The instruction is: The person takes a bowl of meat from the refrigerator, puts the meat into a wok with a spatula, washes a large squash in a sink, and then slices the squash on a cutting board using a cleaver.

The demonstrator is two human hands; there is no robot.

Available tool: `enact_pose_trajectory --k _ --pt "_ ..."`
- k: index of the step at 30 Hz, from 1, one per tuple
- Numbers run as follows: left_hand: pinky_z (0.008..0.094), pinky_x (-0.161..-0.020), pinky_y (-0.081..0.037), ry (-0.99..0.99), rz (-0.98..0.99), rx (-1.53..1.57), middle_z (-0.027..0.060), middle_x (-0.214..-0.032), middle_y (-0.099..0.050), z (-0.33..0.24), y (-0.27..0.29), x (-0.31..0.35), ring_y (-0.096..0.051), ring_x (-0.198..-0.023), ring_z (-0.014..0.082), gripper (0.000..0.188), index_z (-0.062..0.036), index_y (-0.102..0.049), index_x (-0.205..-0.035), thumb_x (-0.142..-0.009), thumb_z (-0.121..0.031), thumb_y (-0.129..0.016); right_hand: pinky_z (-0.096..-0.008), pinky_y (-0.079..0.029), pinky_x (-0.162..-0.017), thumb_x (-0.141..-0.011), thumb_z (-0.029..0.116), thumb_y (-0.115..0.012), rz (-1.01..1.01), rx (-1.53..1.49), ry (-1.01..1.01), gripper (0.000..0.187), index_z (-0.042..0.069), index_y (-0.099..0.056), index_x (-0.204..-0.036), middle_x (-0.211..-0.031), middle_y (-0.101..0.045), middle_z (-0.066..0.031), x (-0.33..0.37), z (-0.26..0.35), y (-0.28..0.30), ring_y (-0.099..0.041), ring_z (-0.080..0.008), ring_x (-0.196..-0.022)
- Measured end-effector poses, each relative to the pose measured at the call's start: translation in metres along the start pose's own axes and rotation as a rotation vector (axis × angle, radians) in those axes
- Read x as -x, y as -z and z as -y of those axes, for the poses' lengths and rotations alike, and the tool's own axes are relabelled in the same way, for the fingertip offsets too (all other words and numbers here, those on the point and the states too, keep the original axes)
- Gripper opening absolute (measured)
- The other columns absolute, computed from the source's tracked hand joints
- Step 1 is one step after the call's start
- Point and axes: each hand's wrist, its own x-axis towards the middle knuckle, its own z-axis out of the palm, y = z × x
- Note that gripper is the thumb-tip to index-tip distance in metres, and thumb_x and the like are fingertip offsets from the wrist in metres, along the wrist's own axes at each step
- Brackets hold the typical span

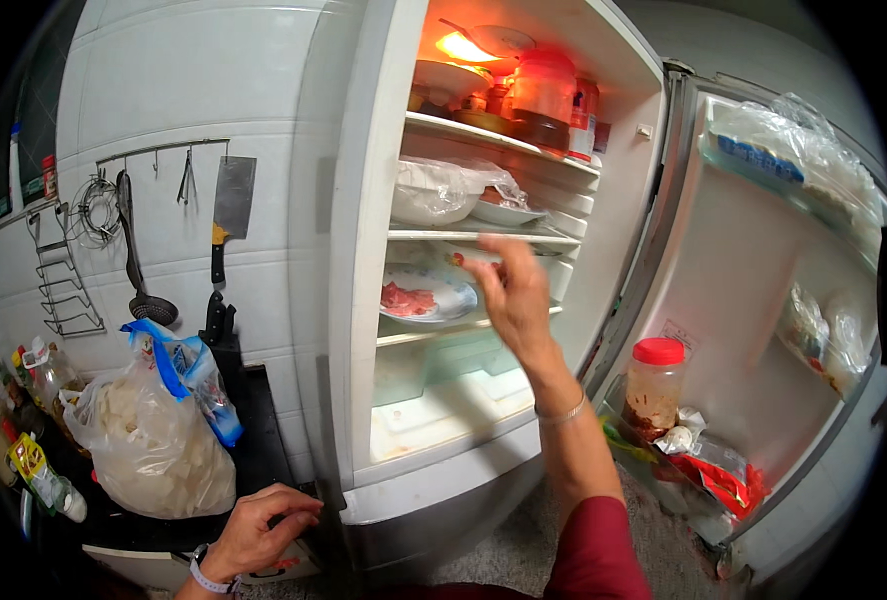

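Observation:
My right hand (514,300) reaches up in front of the open fridge (444,505), fingers bent and apart, with nothing seen in it. It is nearest to the middle shelf (524,236) and the patterned plate (429,310) of raw meat slices (407,299) below it. Part of that lower compartment is hidden behind the hand. On the shelf above sit a white bowl (432,192) wrapped in clear plastic and a covered dish (509,212). Low at the left, my left hand (264,525) hangs by the counter edge, fingers loosely curved with gaps between them, holding nothing visible.
On the left counter (264,420) stands a bulging plastic bag (154,440) beside bottles (49,365). A cleaver (232,205) and skimmer (144,290) hang on the tiled wall. The fridge door (744,280), swung right, holds a red-lidded jar (656,385). A red-lidded container (544,95) stands on the top shelf.

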Motion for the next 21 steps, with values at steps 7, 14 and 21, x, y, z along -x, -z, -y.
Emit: enact_pose_trajectory --k 7,14,21 --pt "0.0293 -0.077 -0.054 -0.023 0.026 -0.029 0.0126 -0.097 -0.068 -0.001 0.002 0.005 -0.070 -0.086 0.0200 0.018 0.0007 -0.070 -0.107 -0.090 -0.003 -0.064 -0.0468 -0.051 -0.080 -0.073 0.005 -0.077 0.155 0.106 0.173 0.062 0.004 -0.047 -0.128 -0.123 -0.052 -0.0207 -0.079 -0.019 -0.014 -0.061 -0.0426 -0.095" --pt "0.0280 -0.072 -0.055 -0.011 -0.051 0.016 0.0125 -0.094 -0.068 -0.007 0.005 0.018 -0.070 -0.081 0.0194 0.015 0.0026 -0.069 -0.102 -0.089 0.003 -0.061 -0.0513 -0.049 -0.078 -0.067 0.015 -0.082 0.224 0.339 0.087 0.049 0.002 -0.051 -0.102 -0.103 -0.058 -0.0212 -0.105 -0.011 -0.023 -0.060 -0.0460 -0.092" --pt "0.0268 -0.074 -0.055 -0.009 0.004 0.059 0.0117 -0.096 -0.066 -0.003 0.010 0.025 -0.070 -0.085 0.0184 0.016 0.0019 -0.069 -0.103 -0.090 0.003 -0.061 -0.0502 -0.048 -0.072 -0.064 0.021 -0.086 0.126 0.341 0.048 0.045 0.000 -0.055 -0.087 -0.089 -0.062 -0.0190 -0.099 0.003 -0.019 -0.061 -0.0425 -0.089"
